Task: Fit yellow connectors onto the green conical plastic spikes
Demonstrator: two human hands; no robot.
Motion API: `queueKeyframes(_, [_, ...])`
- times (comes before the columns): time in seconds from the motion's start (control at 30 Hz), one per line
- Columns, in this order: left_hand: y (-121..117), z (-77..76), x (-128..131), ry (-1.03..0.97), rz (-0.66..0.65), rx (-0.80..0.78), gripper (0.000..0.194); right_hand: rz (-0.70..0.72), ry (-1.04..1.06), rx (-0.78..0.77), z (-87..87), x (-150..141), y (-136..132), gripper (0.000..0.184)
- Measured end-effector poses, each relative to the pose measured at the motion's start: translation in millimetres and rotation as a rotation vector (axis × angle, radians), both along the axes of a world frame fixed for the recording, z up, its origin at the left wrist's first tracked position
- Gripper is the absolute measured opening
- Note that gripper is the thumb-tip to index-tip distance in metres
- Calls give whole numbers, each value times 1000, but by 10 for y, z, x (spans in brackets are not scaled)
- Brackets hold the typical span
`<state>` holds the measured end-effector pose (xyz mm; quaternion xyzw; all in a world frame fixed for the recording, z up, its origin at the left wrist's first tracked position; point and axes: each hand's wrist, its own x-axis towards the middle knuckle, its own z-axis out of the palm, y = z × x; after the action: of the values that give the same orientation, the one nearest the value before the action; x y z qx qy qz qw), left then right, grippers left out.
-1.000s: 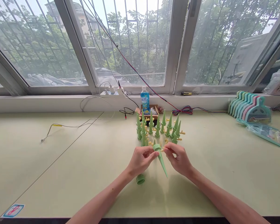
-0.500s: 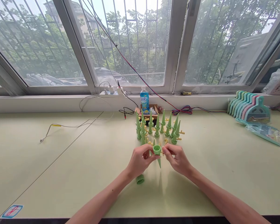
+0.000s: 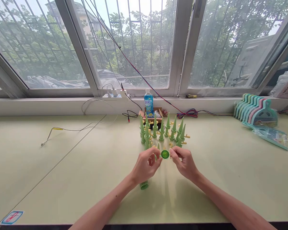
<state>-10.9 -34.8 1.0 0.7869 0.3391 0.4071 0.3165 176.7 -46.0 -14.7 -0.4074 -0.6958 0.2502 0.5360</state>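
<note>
A green plant watering spike is between my hands, its round open end turned toward me. My left hand is curled, with thumb and index fingertips at the spike's left rim. My right hand pinches at its right side, where the yellow valve sits mostly hidden by the fingers. The spike's pointed end is out of sight behind the open end. Under my left wrist lies another green piece with a round opening, partly covered by the arm. Several upright green spikes with yellow valves stand just beyond my hands.
Behind the spikes, a small cardboard box stands by a blue-labelled bottle. Coiled wires lie along the sill. At right are a row of pastel dustpan-like items and a bagged one. A thin cable crosses the table's left side.
The held spike has shifted slightly right and tilted, so its open end faces me and its tip no longer shows below. Both hands moved a little right.
</note>
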Motion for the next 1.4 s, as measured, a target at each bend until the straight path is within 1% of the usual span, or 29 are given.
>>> queueKeyframes(0.03, [1,9,-1,-11,-5,-44,23,-19,2,14,4,4,-3,35])
queueKeyframes(0.1, [12,16,-7,-29,-15,-160,36,-38,-13,47,8,13,-6,34])
queueKeyframes(0.2, [35,3,-22,-45,-71,-335,52,-20,-63,89,4,21,-9,32])
queueKeyframes(0.33, [43,-5,-31,-60,-147,-441,51,14,-121,134,-11,18,-16,29])
queueKeyframes(0.5, [38,20,-29,-118,-177,-488,44,36,-131,152,-23,11,-14,27])
queueKeyframes(0.6, [44,20,-35,-116,-172,-456,39,45,-133,148,-28,10,-4,28])
queueKeyframes(0.67, [48,13,-39,-92,-150,-402,37,54,-134,140,-31,9,3,28])
queueKeyframes(0.73, [53,2,-41,-63,-115,-305,34,59,-138,121,-35,6,8,30])
queueKeyframes(0.9, [63,-55,-44,39,-36,1,26,66,-149,36,-46,-7,15,35])
queueKeyframes(1.03, [65,-136,-62,116,-45,215,19,66,-136,-42,-67,-8,36,37])
queueKeyframes(1.1, [65,-166,-67,132,-29,278,19,61,-124,-68,-78,-9,49,37])
queueKeyframes(1.17, [64,-176,-61,140,-4,277,19,41,-105,-75,-84,-14,56,37])
queueKeyframes(1.23, [59,-165,-45,132,23,234,19,22,-80,-68,-80,-19,56,37])
queueKeyframes(1.4, [37,-102,-6,-4,123,87,20,-7,31,-68,-44,-11,41,32])
